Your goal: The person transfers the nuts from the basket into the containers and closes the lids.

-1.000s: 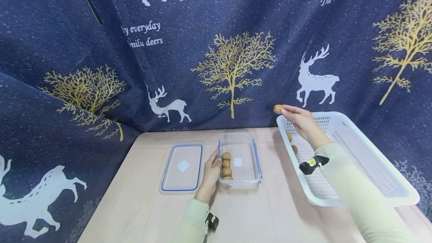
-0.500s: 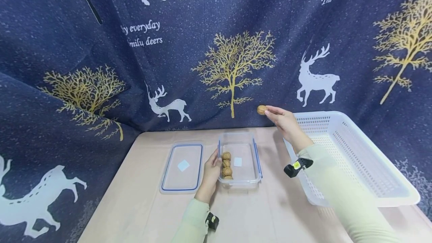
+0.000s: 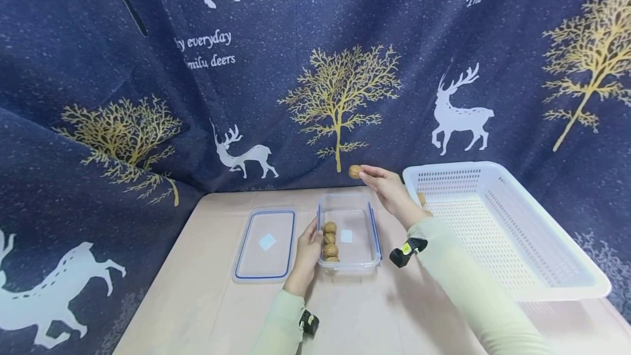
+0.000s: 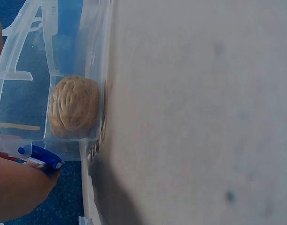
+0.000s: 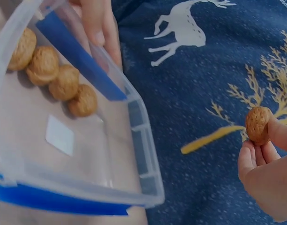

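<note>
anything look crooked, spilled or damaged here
Just one small thing: the pale label on the lid sits turned like a diamond, while the other label, in the box, lines up with its sides. I see no spill or damage.

Dark blue cloth (image 3: 276,92), speckled with pale dots, hangs in loose folds behind the table and along its left side, printed with white deer (image 3: 464,124), yellow trees (image 3: 339,108) and white lettering (image 3: 213,40). The table (image 3: 365,311) has a plain, pale pinkish-beige surface. Soft-edged shadows fall across it under diffuse light.
</note>
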A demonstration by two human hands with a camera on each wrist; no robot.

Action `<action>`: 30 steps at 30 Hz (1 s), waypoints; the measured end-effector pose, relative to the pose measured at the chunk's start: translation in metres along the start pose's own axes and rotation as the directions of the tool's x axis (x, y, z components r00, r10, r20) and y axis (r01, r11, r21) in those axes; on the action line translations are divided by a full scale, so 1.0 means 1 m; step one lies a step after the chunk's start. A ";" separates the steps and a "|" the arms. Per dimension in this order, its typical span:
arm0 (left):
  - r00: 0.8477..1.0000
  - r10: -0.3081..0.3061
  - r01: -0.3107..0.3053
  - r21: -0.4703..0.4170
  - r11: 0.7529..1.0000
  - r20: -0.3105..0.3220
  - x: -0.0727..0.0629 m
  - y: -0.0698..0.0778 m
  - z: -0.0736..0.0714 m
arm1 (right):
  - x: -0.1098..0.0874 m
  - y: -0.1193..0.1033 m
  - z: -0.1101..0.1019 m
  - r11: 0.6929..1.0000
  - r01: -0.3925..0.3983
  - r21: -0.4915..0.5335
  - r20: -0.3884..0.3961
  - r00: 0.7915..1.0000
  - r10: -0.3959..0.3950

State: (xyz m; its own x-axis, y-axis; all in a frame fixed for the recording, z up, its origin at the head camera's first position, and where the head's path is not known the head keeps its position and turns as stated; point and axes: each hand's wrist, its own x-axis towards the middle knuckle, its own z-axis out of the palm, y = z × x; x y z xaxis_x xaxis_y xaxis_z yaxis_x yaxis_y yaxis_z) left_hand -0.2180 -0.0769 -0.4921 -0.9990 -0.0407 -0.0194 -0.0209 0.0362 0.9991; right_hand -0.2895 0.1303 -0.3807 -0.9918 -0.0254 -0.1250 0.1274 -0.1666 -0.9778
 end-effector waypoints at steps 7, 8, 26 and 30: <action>1.000 -0.012 0.012 0.008 1.000 0.023 -0.014 0.024 -0.001 | 0.004 0.019 0.016 1.000 -0.021 0.020 -0.016 1.000 0.021; 1.000 -0.009 0.009 0.011 1.000 0.024 -0.014 0.024 -0.001 | 0.004 0.022 0.017 1.000 -0.021 0.017 -0.018 1.000 0.021; 1.000 0.009 -0.009 0.038 0.999 -0.013 0.006 -0.006 0.001 | 0.007 0.074 0.042 0.999 -0.041 0.035 -0.020 0.999 0.042; 1.000 0.003 -0.003 0.029 1.000 -0.012 0.005 -0.008 0.001 | 0.006 0.085 0.046 0.998 -0.065 0.008 -0.025 0.998 0.065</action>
State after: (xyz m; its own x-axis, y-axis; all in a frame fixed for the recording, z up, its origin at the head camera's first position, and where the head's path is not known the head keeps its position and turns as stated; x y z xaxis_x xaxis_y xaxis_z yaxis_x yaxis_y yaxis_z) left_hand -0.2232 -0.0762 -0.4999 -0.9985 -0.0526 -0.0155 -0.0189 0.0649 0.9977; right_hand -0.2843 0.0708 -0.4572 -0.9812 -0.0117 -0.1924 0.1915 -0.1721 -0.9663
